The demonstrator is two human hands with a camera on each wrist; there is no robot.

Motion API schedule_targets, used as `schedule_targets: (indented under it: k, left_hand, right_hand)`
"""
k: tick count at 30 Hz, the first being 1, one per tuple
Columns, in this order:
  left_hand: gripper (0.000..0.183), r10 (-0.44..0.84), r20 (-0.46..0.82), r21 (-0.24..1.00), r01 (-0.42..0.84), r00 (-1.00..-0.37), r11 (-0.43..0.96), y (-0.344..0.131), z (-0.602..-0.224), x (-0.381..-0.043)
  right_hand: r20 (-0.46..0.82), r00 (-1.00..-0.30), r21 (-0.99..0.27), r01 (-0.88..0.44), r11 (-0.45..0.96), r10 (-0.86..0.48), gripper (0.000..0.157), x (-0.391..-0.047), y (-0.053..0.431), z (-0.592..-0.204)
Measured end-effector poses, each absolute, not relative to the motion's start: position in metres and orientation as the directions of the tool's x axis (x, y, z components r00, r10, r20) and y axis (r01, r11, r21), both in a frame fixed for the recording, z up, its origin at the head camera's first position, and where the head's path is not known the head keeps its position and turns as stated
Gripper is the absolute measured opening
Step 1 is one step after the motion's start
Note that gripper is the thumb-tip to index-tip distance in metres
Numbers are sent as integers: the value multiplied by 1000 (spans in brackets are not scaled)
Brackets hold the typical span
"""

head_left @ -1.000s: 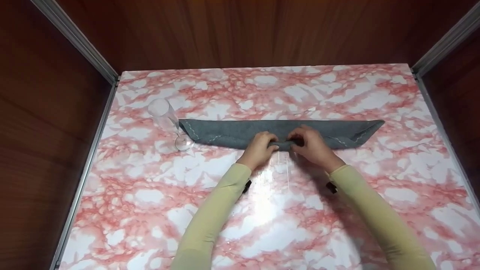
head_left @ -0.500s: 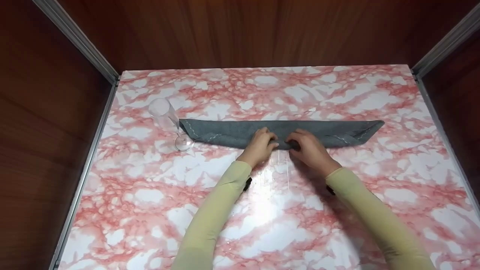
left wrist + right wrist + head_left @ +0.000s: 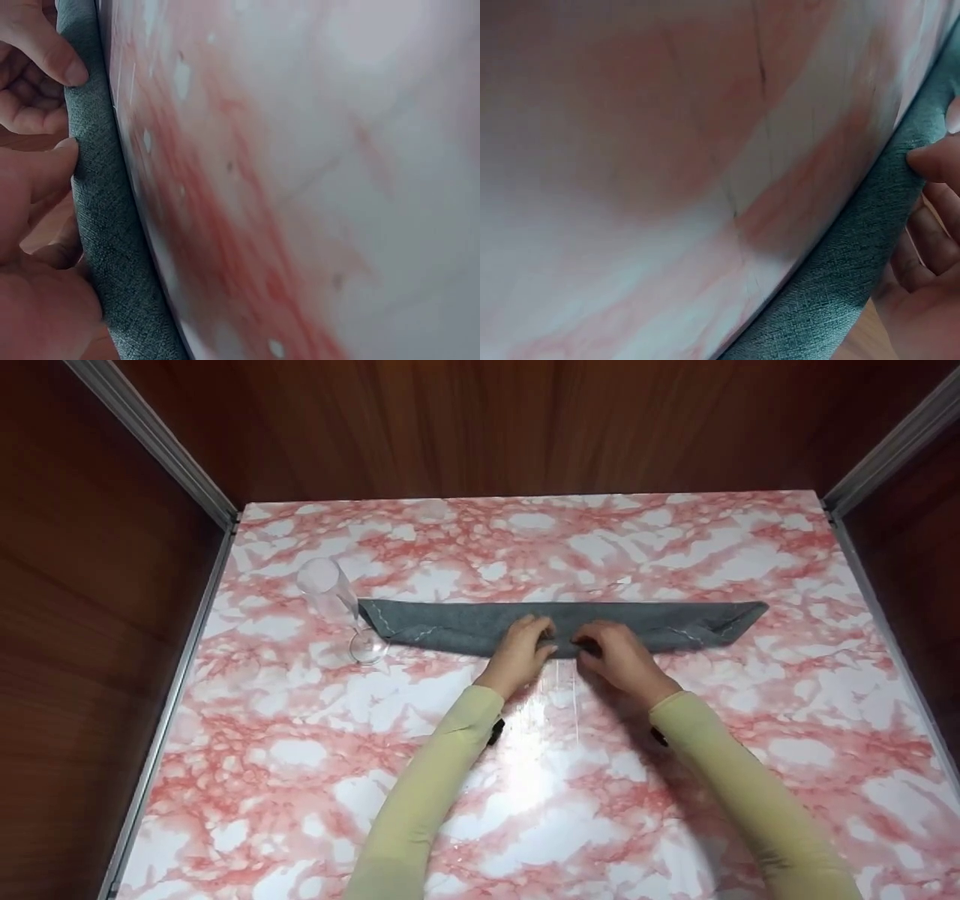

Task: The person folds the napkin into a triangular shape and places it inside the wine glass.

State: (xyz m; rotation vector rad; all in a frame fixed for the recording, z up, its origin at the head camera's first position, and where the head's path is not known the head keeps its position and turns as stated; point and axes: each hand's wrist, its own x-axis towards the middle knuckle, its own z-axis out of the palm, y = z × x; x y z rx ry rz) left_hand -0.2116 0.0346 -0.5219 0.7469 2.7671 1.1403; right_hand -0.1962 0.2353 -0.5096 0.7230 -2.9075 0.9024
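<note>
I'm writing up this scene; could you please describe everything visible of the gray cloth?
The gray cloth, apparently woven, with pale stitching, lies folded into a long strip on the table, its near edge rolled. The left hand and right hand hold the roll midway; the left end lies beside a glass.

The right hand point(image 3: 928, 281) pinches the cloth point(image 3: 847, 251), a bit of the left hand point(image 3: 954, 117) just beyond. Across the cloth from both lies the marbled table point(image 3: 667, 217).

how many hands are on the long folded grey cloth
2: the left hand and, a gap away, the right hand, both holding the near edge of the long folded grey cloth around its middle. No other hands show.
</note>
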Motion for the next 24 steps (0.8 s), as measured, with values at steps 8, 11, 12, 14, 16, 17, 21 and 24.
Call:
schedule_targets:
  k: [8, 11, 12, 14, 16, 17, 21, 24]
  left_hand:
    - [25, 436, 136, 689, 401, -890, 604, 34, -523, -211]
    - [25, 423, 137, 711, 386, -896, 588, 35, -522, -212]
    - [25, 419, 137, 721, 381, -898, 579, 35, -521, -212]
    - [24, 414, 129, 744, 363, -901, 561, 36, -521, -213]
    - [24, 412, 125, 762, 353, -902, 543, 36, -520, -213]
    - [23, 416, 122, 764, 352, -901, 541, 36, -520, -214]
    - [20, 443, 102, 761, 357, -891, 542, 36, -520, -214]
    - [18, 469, 101, 749, 378, -877, 545, 37, -520, -215]
  right_hand:
    - [100, -913, -603, -372, 706, -396, 15, -201, 235, -510]
    - [73, -915, -627, -352, 695, -397, 14, -202, 234, -510]
    - [63, -916, -635, -343, 693, -395, 15, -203, 234, -510]
    - [52, -916, -649, -333, 684, -397, 15, -204, 234, -510]
    - [42, -916, -658, -325, 679, -398, 16, -205, 234, -510]
    - [39, -916, -663, -323, 675, -399, 16, -206, 234, -510]
    - [36, -918, -682, -312, 662, -396, 15, -206, 234, -510]
    - [40, -919, -691, -309, 653, -393, 15, -205, 234, -510]
